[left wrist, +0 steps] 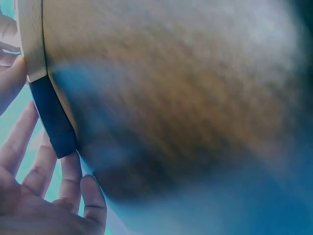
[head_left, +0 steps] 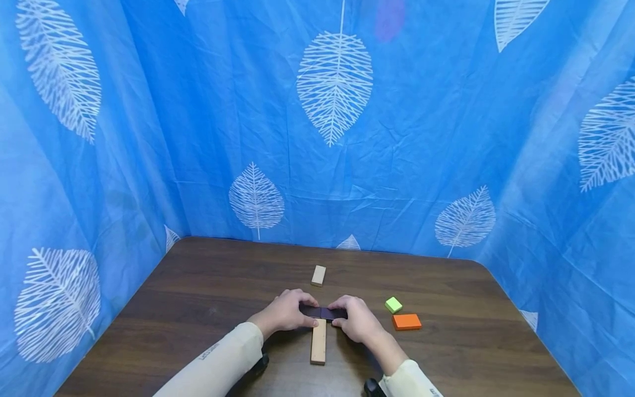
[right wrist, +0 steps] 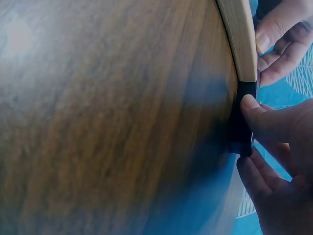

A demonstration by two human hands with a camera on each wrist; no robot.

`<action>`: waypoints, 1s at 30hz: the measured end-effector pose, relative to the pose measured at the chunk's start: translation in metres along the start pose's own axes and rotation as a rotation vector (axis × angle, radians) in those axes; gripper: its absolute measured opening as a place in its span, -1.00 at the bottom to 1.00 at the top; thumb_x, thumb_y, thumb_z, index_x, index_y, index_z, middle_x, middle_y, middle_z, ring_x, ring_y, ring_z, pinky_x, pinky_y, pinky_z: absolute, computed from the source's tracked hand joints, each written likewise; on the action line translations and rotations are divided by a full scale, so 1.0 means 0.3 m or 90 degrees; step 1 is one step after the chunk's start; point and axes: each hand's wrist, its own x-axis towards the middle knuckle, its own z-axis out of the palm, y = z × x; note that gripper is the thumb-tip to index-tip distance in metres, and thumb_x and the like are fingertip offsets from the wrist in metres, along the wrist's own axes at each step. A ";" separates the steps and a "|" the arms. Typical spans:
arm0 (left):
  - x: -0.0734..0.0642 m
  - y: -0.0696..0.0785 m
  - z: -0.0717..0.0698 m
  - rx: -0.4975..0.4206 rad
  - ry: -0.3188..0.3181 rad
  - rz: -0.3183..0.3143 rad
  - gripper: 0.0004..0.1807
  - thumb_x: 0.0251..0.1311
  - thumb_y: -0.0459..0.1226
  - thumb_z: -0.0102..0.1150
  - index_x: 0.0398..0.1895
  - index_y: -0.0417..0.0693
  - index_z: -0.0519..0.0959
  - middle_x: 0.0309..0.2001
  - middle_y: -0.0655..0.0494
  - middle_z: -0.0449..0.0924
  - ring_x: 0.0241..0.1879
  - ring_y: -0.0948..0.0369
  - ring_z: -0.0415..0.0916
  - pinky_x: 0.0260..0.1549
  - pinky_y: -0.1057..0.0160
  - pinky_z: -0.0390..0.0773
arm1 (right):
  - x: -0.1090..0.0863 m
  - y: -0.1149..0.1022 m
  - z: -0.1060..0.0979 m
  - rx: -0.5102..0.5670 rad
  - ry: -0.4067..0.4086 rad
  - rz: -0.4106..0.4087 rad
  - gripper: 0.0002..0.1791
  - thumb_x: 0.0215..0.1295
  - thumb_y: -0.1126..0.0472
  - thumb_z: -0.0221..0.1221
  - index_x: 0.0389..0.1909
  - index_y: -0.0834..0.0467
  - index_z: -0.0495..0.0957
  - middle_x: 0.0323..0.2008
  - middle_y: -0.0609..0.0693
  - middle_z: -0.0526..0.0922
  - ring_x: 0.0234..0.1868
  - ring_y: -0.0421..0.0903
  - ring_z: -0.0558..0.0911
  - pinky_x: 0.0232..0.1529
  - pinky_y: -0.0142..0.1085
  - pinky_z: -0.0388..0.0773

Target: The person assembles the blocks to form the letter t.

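Observation:
Two dark blocks lie end to end across the table in the head view, a seam between them. My left hand (head_left: 284,313) pinches the left dark block (head_left: 310,311), its thumb near the far end of a long pale wooden block (head_left: 318,342). On the other side, my right hand (head_left: 359,320) grips the right dark block (head_left: 333,314) between thumb and fingers. The pale block points toward me, and its far end meets the dark pair near their seam. In the right wrist view, the right thumb (right wrist: 250,103) presses the dark block's near face.
A small pale wooden block (head_left: 318,275) lies farther back on the brown table (head_left: 223,275). To the right are a lime green block (head_left: 393,305) and an orange block (head_left: 407,322). A blue curtain with white leaves (head_left: 334,88) surrounds the table's back and sides.

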 end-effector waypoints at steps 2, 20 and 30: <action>0.001 -0.001 0.000 0.005 -0.001 0.001 -0.64 0.05 -0.04 0.53 -0.06 0.19 0.72 -0.01 0.14 0.56 0.08 -0.01 0.35 0.09 -0.25 0.26 | 0.002 0.002 0.001 -0.001 0.003 -0.007 -0.73 0.15 0.39 0.42 -0.10 0.21 0.72 -0.12 0.05 0.67 0.00 0.11 0.62 0.11 0.09 0.47; -0.006 0.010 -0.007 0.017 -0.013 0.010 -0.65 0.08 -0.06 0.50 -0.02 0.23 0.74 -0.06 0.16 0.53 0.00 0.01 0.31 -0.07 -0.13 0.32 | -0.002 0.001 0.003 0.004 0.012 -0.012 -0.72 0.14 0.38 0.43 -0.10 0.21 0.72 -0.12 0.05 0.69 0.00 0.09 0.64 0.10 0.05 0.50; -0.004 0.005 -0.006 0.020 -0.016 0.002 -0.64 0.07 -0.04 0.50 -0.02 0.25 0.73 0.00 0.13 0.54 0.04 -0.01 0.31 -0.02 -0.19 0.35 | -0.028 0.031 -0.026 0.035 0.028 0.024 -0.53 0.14 0.24 0.48 0.09 0.23 0.65 0.03 0.16 0.65 0.07 0.15 0.62 0.08 0.08 0.51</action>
